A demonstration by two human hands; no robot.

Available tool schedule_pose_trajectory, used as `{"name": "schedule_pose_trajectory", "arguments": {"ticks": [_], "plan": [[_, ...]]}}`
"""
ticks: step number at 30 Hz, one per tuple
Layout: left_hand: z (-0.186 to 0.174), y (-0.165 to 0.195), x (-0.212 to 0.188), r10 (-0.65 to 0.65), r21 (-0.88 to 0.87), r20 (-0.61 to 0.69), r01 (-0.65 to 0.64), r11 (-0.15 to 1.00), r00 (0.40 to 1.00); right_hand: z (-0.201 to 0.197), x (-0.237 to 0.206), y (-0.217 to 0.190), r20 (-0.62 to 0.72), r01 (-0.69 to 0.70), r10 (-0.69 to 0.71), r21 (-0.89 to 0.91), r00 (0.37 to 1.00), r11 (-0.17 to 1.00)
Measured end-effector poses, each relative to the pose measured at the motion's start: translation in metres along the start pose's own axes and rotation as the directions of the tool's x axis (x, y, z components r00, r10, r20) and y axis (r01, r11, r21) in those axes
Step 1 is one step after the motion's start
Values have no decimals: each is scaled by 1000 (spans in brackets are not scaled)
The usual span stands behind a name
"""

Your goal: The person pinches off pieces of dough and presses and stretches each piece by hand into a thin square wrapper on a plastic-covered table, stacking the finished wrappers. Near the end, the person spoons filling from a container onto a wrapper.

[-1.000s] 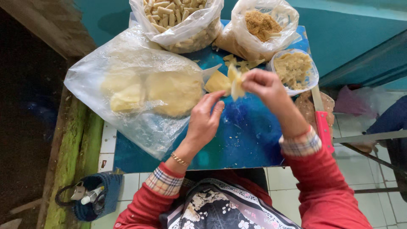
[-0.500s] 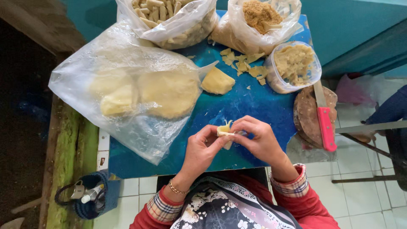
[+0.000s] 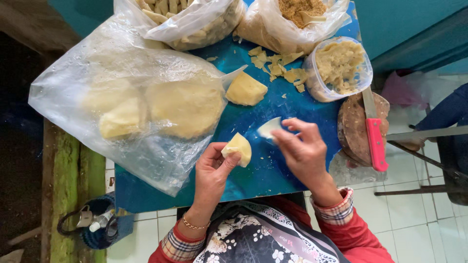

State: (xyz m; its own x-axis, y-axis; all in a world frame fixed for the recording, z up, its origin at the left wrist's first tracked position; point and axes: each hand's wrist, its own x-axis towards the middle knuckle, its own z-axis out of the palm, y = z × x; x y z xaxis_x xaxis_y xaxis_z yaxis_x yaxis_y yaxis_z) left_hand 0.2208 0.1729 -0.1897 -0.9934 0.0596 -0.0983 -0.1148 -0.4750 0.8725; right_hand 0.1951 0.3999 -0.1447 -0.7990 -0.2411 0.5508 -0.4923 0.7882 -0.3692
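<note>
- Two hands are working low over the blue table top [image 3: 273, 165], and they are now apart, where half a second ago they were pressed together around one small pale lump.
- Left hand [image 3: 212, 170] is pinching a folded piece of dough [image 3: 238, 148], thumb under it and fingers closed over its lower edge; the piece is sitting at about 1 o'clock from that palm.
- Right hand [image 3: 304, 151] is closing its fingertips on a thin white scrap [image 3: 269, 129] at about 10 o'clock from it; whether this is a wrapper or a sliver of dough is hard to tell from this view.
- Splitting the hands this way suggests the folding is finished and the shaped piece is being held clear while the right hand is dealing with the scrap.
- Lying at 12 o'clock from the hands is a cut dough wedge [image 3: 245, 90], with dough trimmings [image 3: 275, 65] beyond it.
- Sitting at 1 o'clock is a clear tub of filling [image 3: 339, 68]; at 3 o'clock a red-handled knife [image 3: 374, 136] is resting on a round wooden board [image 3: 352, 131].
- Spreading out at 10 o'clock is a big clear plastic bag of dough slabs [image 3: 146, 107].
</note>
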Motion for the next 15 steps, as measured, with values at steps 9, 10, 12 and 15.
{"name": "schedule_pose_trajectory", "arguments": {"ticks": [9, 10, 12, 15], "plan": [[-6, 0, 3, -54, -29, 32, 55, 998, 998, -4, 5, -13, 229, -53, 30, 94, 973, 994], [-5, 0, 3, -65, -27, 32, 66, 997, 997, -2, 5, -11, 224, -30, 23, 29, 974, 999], [-4, -1, 2, -86, -22, 34, 87, 996, 996, 3, 7, -7, 215, 14, 8, -104, 977, 994], [-1, 0, 1, -94, -8, 39, 95, 995, 995, 6, 15, -1, 191, 57, -24, -167, 981, 984]]}}
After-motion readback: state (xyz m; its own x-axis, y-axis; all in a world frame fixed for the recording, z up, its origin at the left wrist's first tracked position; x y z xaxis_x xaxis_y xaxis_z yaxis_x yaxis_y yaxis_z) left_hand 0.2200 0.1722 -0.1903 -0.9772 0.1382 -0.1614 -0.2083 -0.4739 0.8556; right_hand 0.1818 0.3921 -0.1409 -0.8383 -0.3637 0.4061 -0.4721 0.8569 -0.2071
